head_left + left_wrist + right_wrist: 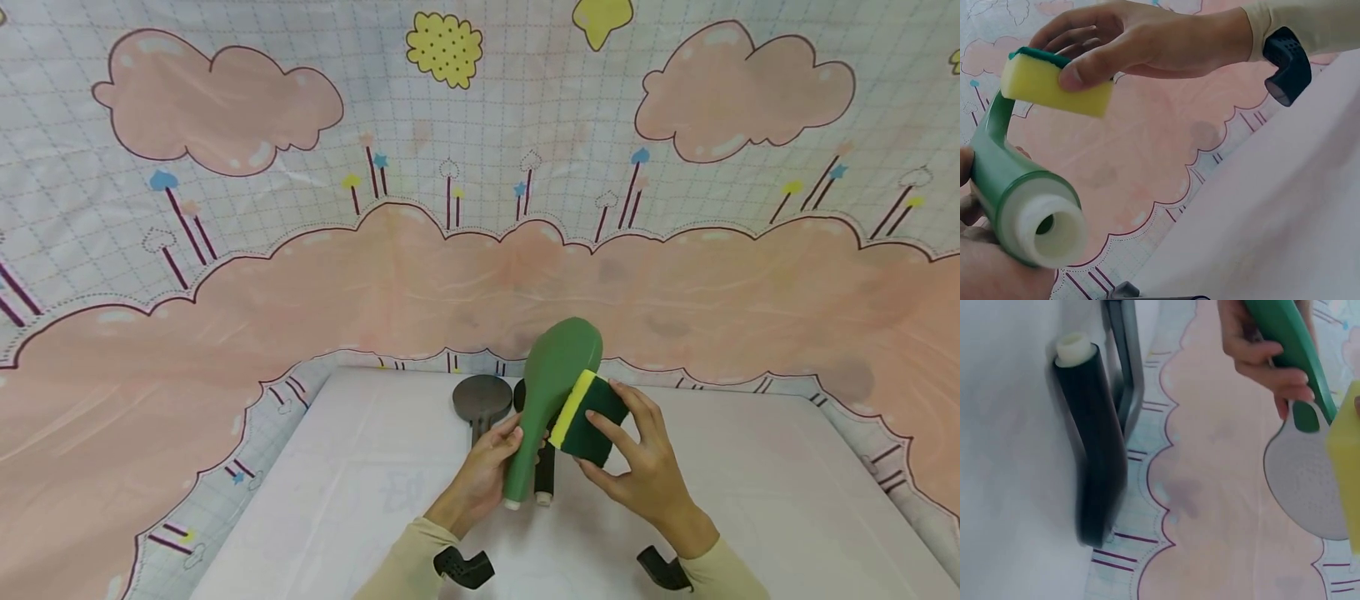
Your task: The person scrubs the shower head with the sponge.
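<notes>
My left hand (pixel 483 471) grips the handle of a green handheld shower head (pixel 562 358), its head tilted up and away. In the left wrist view, the handle (pixel 1016 162) ends in a white hollow connector (pixel 1054 231). A pale, dotted spray face (pixel 1300 472) shows in the right wrist view. My right hand (pixel 648 467) holds a sponge (pixel 603 421) between thumb and fingers, its yellow side (pixel 1057 90) turned toward the shower head and its dark green side outward. Sponge and shower head overlap in view; whether they touch, I cannot tell.
Behind my hands, a dark grey shower head (pixel 482 398) and a black one (pixel 545 479) lie on the white table (pixel 360 467), partly hidden. A printed cloth with pink clouds (pixel 225 108) hangs behind the table. Each wrist wears a black device (pixel 463 568).
</notes>
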Motion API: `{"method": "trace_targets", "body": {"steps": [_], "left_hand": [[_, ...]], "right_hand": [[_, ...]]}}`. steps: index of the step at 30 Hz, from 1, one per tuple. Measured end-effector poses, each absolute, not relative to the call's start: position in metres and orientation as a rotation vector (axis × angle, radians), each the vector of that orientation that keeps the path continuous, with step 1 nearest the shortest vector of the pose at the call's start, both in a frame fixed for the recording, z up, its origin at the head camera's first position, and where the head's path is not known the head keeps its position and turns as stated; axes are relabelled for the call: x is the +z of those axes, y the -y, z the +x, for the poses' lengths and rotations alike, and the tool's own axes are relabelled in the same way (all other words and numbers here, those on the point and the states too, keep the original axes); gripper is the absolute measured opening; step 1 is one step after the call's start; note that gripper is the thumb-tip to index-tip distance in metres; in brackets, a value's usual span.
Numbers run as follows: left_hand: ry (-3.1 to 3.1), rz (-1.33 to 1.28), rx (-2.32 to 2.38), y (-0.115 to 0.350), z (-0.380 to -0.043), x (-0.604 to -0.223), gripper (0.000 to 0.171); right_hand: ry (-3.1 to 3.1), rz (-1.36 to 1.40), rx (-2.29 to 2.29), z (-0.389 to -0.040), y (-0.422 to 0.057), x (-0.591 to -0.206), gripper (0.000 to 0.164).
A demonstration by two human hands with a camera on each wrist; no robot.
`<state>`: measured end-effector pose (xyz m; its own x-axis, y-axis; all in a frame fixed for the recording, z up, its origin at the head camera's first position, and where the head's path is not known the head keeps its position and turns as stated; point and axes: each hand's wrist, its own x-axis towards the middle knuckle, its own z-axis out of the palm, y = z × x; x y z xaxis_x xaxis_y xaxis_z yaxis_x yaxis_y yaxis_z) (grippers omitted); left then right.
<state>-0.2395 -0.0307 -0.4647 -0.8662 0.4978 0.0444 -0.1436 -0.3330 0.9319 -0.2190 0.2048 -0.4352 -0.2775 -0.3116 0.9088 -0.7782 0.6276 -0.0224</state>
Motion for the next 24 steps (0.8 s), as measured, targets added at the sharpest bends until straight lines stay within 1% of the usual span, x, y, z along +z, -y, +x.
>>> {"method": "trace_targets", "body": {"steps": [5, 11, 24], "left_hand": [[-1.541, 0.477, 2.187, 0.036, -0.239, -0.466, 0.061], [-1.575, 0.502, 2.138, 0.042, -0.239, -0.469, 0.060], [-1.550, 0.557, 2.047, 0.067, -0.240, -0.474, 0.061]], "right_hand": [[1.824, 0.843, 0.607, -0.221, -0.212, -0.430, 0.053], [1.795, 0.807, 0.693, -0.225, -0.218, -0.429, 0.057], [1.908, 0.773, 0.839, -0.220, -0.231, -0.424, 0.066]]}}
